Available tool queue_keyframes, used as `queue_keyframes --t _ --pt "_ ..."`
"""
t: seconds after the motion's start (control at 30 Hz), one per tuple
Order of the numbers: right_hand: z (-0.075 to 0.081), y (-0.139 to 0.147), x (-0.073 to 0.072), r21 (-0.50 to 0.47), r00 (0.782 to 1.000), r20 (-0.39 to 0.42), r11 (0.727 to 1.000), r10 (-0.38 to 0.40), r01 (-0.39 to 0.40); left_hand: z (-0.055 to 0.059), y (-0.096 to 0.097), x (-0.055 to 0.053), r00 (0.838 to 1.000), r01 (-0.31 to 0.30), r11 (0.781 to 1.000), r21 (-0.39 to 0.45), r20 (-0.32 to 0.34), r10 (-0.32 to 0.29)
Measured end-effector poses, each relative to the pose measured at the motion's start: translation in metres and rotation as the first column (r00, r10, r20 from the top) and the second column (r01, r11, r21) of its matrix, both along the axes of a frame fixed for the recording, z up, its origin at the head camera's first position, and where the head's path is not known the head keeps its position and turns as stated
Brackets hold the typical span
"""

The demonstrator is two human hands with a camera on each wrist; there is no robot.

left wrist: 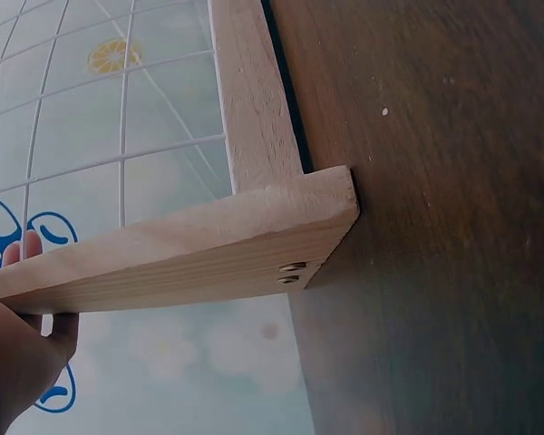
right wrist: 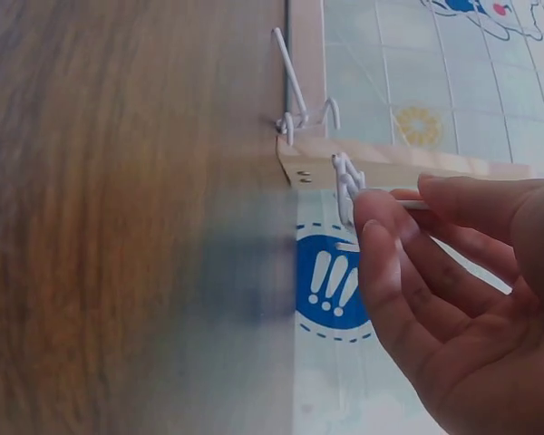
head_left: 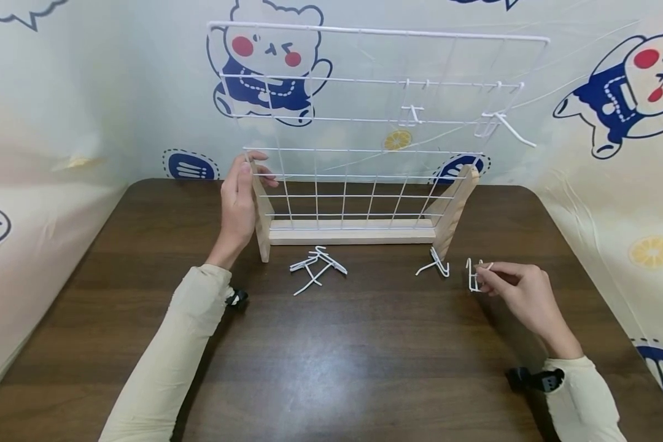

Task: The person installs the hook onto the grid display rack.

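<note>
A white wire grid rack (head_left: 342, 195) on a wooden stand (head_left: 353, 236) stands at the back of the table. My left hand (head_left: 240, 199) grips the top of its left wooden side (left wrist: 190, 263), thumb in front and fingertips reaching round behind the grid. At the right, my right hand (head_left: 522, 294) pinches a white wire hook (head_left: 472, 276) by its prong between thumb and fingers. Its bent back frame (right wrist: 346, 186) points away from the hand, held above the table. Two similar hooks hang on the grid's upper right: a middle hook (head_left: 413, 113) and an outer hook (head_left: 508, 127).
Several loose white hooks (head_left: 319, 268) lie in a heap before the stand's left half. Another loose hook (head_left: 435, 264) lies by the foot of the right wooden side (head_left: 455, 212). Behind the brown table (head_left: 320, 368) hangs a printed curtain (head_left: 160, 116).
</note>
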State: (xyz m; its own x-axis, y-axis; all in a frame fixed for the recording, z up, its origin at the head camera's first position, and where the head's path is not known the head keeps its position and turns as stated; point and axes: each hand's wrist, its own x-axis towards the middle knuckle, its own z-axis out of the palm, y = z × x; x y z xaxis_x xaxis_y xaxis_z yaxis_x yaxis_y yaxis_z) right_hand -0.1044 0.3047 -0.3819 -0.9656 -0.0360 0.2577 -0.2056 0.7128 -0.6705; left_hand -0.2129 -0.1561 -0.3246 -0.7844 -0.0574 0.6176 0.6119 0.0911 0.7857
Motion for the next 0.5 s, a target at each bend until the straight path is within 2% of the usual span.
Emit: queue_keyframes --t 0.3,0.5 --pt "0.009 -0.012 0.005 -0.042 0.998 -0.065 0.999 0.019 -0.022 0.001 0.0 0.003 1.0 -0.006 1.0 0.011 0.015 0.006" --pt "0.016 -0.027 0.009 -0.066 0.995 -0.091 0.996 0.049 -0.056 0.001 0.001 0.001 1.0 -0.007 1.0 0.01 0.003 0.007"
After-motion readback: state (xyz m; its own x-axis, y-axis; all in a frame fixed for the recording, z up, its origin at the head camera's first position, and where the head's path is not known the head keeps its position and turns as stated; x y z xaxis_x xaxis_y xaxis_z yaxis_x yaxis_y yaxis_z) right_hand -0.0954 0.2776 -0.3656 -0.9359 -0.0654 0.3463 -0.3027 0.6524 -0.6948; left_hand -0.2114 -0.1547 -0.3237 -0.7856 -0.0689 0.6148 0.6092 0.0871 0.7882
